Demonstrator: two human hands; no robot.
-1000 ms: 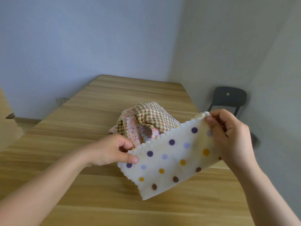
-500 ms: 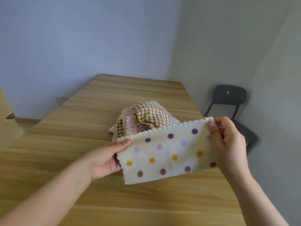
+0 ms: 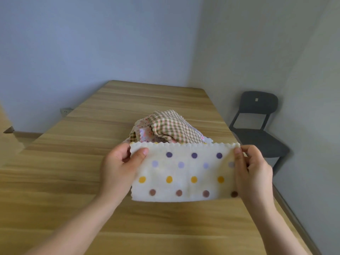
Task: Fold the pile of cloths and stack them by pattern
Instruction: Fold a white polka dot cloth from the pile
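- pale wood-grain desk (image 3: 55, 181) fills the lower part of the view and runs from the near edge toward the far corner of the room.
- two bare forearms reach in from the bottom edge, one on each side, above the desk.
- left hand (image 3: 117, 166) grips the left end of a dotted cloth (image 3: 184, 173). its thumb lies across the front near the top corner and the other fingers curl out of sight behind.
- right hand (image 3: 255, 173) pinches the right end of the same cloth, with the thumb on the front at the top corner and the fingers curled behind.
- the dotted cloth is held up between the two hands as a wide flat band just above the desk. it is cream, with rows of dark purple, pale lilac, yellow and brown dots, a scalloped top edge and a smooth bottom edge.
- just behind it, a pile (image 3: 200, 138) of crumpled cloths sits on the middle of the desk, its lower part hidden by the held cloth.
- a checked cloth (image 3: 174, 126) in pink, green and cream lies on top of the pile. a floral cloth (image 3: 146, 135) with small pink specks shows beneath it on the left.
- a dark grey chair (image 3: 257, 129) stands beyond the right edge of the desk, apart from it.
- a wall socket (image 3: 65, 110) sits low to the left of the desk's far end, and plain bluish walls (image 3: 110, 43) meet in a corner behind.
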